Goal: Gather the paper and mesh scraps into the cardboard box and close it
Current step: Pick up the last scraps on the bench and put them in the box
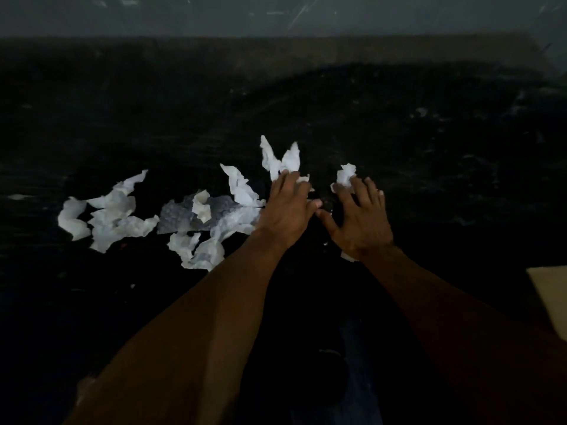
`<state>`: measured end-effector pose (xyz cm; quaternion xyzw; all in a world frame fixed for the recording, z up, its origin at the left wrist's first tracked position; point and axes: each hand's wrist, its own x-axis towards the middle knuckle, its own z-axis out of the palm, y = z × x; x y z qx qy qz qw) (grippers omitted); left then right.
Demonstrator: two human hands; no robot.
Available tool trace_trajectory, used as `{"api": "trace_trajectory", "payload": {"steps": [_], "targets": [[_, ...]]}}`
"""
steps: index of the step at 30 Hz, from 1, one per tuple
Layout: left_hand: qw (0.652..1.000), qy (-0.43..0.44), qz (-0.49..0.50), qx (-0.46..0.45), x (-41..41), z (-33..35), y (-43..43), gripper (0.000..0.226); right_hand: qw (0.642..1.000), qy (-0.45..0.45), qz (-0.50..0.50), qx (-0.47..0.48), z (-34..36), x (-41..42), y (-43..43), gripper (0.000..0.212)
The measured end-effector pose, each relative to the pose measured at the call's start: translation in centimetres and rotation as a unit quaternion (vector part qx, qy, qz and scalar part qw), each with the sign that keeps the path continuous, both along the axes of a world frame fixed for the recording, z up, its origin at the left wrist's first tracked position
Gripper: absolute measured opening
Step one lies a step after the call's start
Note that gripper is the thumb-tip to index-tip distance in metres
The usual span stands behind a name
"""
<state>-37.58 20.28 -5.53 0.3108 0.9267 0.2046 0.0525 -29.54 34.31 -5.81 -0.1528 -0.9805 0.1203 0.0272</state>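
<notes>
On the dark floor, far to my left, lie torn white paper scraps in a messy bunch. Next to them sits a gray mesh scrap with a small paper bit on top. My left hand lies palm down with its fingers spread flat, pressing on a tall white scrap, not gripping it. My right hand is just beside it, fingers spread wide too, tips touching a crumpled paper ball. At the far right edge peeks a corner of the cardboard box.
</notes>
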Motion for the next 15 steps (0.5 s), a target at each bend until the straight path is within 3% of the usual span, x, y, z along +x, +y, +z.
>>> {"api": "trace_trajectory", "payload": {"steps": [3, 5, 9, 12, 15], "targets": [[0.987, 0.151, -0.012, 0.042, 0.7, -0.3, 0.6, 0.018, 0.994, 0.107, -0.025, -0.003, -0.7, -0.2, -0.3, 0.039], [0.978, 0.202, -0.029, 0.054, 0.9, 0.0, 0.5, 0.012, 0.989, 0.141, -0.037, -0.001, -0.6, -0.1, -0.3, 0.029], [0.994, 0.058, -0.007, 0.096, 1.5, 1.2, 0.3, 0.012, 0.994, 0.083, -0.072, -0.009, 0.6, 0.4, -0.3, 0.022], [0.989, 0.022, 0.016, 0.146, 2.5, 2.8, 0.0, 0.010, 0.991, 0.081, -0.101, -0.046, 1.9, 1.1, -0.2, 0.014], [0.966, -0.002, 0.063, 0.252, 3.3, 5.5, -1.1, 0.013, 0.972, 0.101, -0.163, -0.132, 3.3, 2.1, -0.8, 0.020]]}}
